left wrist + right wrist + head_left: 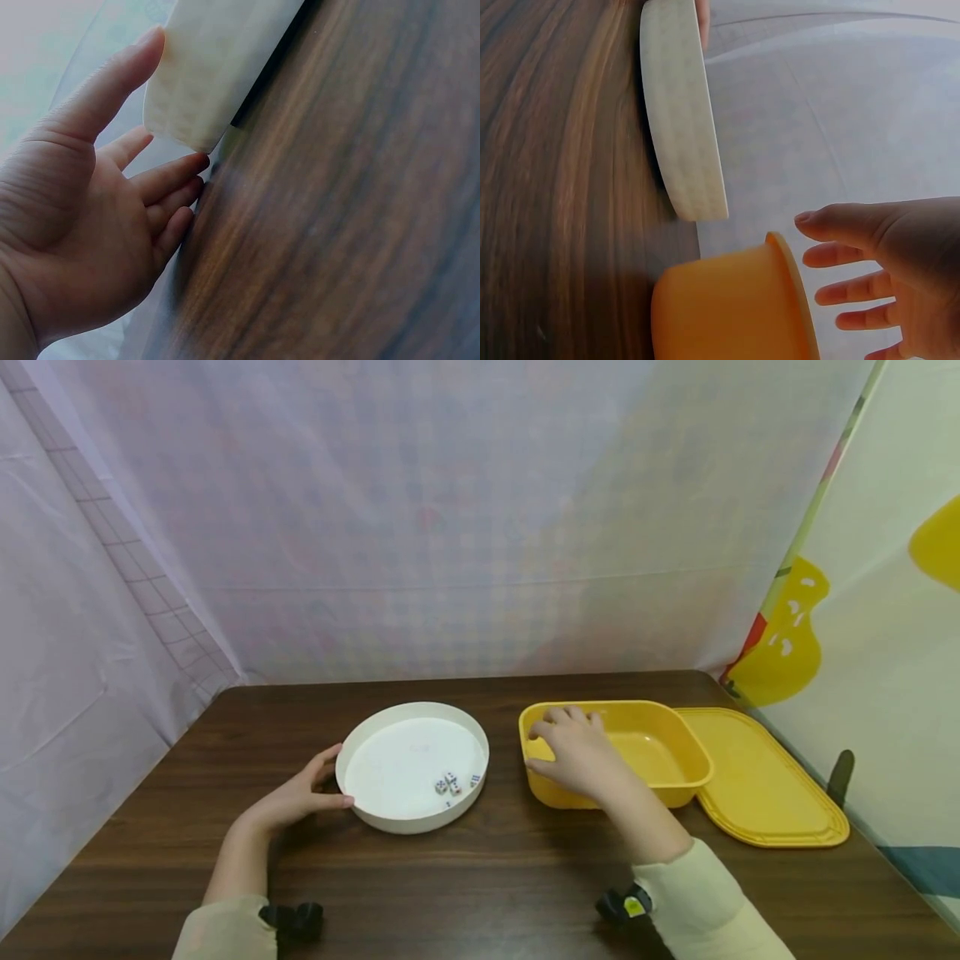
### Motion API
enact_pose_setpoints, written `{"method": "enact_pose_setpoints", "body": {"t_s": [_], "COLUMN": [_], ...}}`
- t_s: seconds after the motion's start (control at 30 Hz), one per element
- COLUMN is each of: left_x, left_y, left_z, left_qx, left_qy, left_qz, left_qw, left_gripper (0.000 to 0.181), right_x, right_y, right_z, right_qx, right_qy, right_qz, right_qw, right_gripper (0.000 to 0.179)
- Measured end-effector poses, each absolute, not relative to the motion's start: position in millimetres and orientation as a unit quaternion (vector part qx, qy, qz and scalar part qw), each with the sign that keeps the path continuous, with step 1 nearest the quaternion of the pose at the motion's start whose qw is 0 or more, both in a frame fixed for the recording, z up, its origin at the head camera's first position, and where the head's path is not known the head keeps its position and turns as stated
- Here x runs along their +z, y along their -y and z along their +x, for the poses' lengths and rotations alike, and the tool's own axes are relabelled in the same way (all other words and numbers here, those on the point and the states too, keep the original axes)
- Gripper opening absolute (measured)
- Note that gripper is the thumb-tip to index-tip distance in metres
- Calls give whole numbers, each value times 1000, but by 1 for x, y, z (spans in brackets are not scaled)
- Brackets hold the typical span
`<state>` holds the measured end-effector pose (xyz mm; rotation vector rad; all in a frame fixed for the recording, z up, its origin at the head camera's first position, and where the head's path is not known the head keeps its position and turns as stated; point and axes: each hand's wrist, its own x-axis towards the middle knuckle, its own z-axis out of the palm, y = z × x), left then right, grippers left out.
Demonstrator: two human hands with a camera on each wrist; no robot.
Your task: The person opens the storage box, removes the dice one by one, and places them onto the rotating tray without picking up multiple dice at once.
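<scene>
A round white tray (386, 760) with a low wall stands on the table. Several small white dice (441, 787) lie inside it, towards its near right side. At the tray's left side is my left hand (296, 793), thumb and fingers spread and touching the outer wall. The left wrist view shows nothing inside that palm (97, 217). My right hand (577, 752) hovers over the left part of a yellow tub (652, 743), fingers spread and slightly bent. In the right wrist view it is apart from the tub's rim (791, 292) and holds nothing.
A flat yellow lid (772, 785) lies right of the tub, partly beneath it. The dark wooden table (450, 885) ends at a pale hanging cloth (450, 527). Patterned cloth (885, 693) hangs along the right side.
</scene>
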<state>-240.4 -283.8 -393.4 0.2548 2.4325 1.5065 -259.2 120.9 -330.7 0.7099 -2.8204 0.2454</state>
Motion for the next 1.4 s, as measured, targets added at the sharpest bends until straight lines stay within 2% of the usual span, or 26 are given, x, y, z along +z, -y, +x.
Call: {"method": "enact_pose_setpoints", "body": {"t_s": [0.43, 1.4], "left_x": [-395, -393], "left_y": [284, 282], "left_z": [-241, -238], "left_qx": [523, 529], "left_qy": [-837, -833], "left_qz": [90, 90], "left_qw": [135, 136], "left_gripper": [100, 101], "right_x": [-335, -341], "right_y": [-138, -178], "right_z": [-260, -275], "right_qx": [82, 90], "right_qy": [959, 979], "right_qz": [243, 174], "right_qw": [120, 51], "right_gripper": [40, 42]}}
